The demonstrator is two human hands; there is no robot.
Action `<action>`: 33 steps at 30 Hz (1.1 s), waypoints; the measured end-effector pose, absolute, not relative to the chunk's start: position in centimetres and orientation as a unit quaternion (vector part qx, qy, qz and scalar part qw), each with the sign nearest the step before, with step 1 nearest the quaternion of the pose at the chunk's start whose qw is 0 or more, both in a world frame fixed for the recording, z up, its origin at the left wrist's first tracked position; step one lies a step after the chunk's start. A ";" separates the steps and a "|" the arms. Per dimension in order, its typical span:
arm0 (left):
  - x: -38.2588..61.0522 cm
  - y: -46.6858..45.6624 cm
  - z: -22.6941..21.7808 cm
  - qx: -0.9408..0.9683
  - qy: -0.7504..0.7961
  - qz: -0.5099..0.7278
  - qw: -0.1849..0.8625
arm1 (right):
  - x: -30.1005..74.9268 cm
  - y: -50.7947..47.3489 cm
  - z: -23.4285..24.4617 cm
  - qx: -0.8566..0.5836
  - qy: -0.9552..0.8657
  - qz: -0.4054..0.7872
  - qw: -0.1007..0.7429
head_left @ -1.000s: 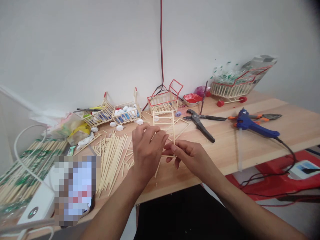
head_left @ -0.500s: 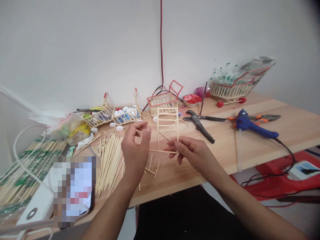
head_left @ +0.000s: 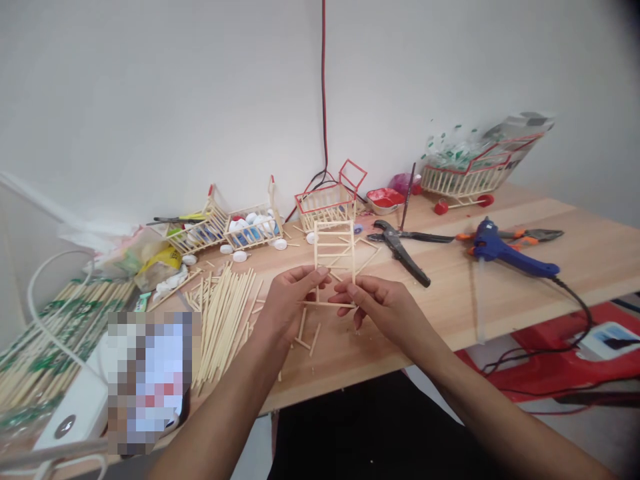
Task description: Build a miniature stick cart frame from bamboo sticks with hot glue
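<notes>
Between my hands stands a small ladder-like frame of pale wooden sticks [head_left: 335,254], with several crossbars near its top and a longer stick across its lower end. My left hand [head_left: 295,297] is closed on the frame's left upright, thumb and fingers pinching it. My right hand [head_left: 375,297] pinches the lower right corner, where the upright meets the bottom stick. Short joined stick pieces [head_left: 306,337] lie on the table just below the frame. A pile of loose wooden sticks [head_left: 225,327] lies to the left, partly behind my left forearm.
Along the wall stand small stick carts [head_left: 253,229], a red-rimmed cart [head_left: 325,203] and a larger filled cart [head_left: 460,183]. Black cutters [head_left: 400,250], a blue glue gun [head_left: 515,257] and a red paint dish [head_left: 385,199] are on the right. A phone [head_left: 160,373] lies at left.
My left hand has moved right and closed on the frame's left upright; before, it was open beside it. The frame has tilted slightly, while my right hand keeps its hold.
</notes>
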State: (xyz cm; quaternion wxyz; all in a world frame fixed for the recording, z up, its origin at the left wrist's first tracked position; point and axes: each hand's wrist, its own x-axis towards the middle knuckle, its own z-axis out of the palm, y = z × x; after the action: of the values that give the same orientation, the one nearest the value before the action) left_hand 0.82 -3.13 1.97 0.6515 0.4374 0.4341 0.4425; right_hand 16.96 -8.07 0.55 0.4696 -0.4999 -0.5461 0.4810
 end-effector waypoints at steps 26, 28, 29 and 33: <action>0.7 -2.8 2.0 0.368 0.395 0.422 0.729 | 16.4 -8.0 0.4 -0.516 -0.562 0.462 0.452; 0.6 -2.7 1.8 0.367 0.392 0.418 0.732 | 16.4 -8.0 0.3 -0.512 -0.563 0.464 0.453; 0.5 -2.6 1.7 0.365 0.391 0.418 0.734 | 16.4 -7.9 0.2 -0.510 -0.564 0.466 0.453; 0.3 -2.5 1.4 0.359 0.385 0.421 0.739 | 16.3 -7.9 0.1 -0.509 -0.566 0.466 0.451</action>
State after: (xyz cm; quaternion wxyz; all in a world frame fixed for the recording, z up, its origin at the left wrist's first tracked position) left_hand 0.34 -2.45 1.37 0.7387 0.3593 0.3847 0.4210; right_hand 16.35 -7.86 0.08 0.4513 -0.5090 -0.5660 0.4658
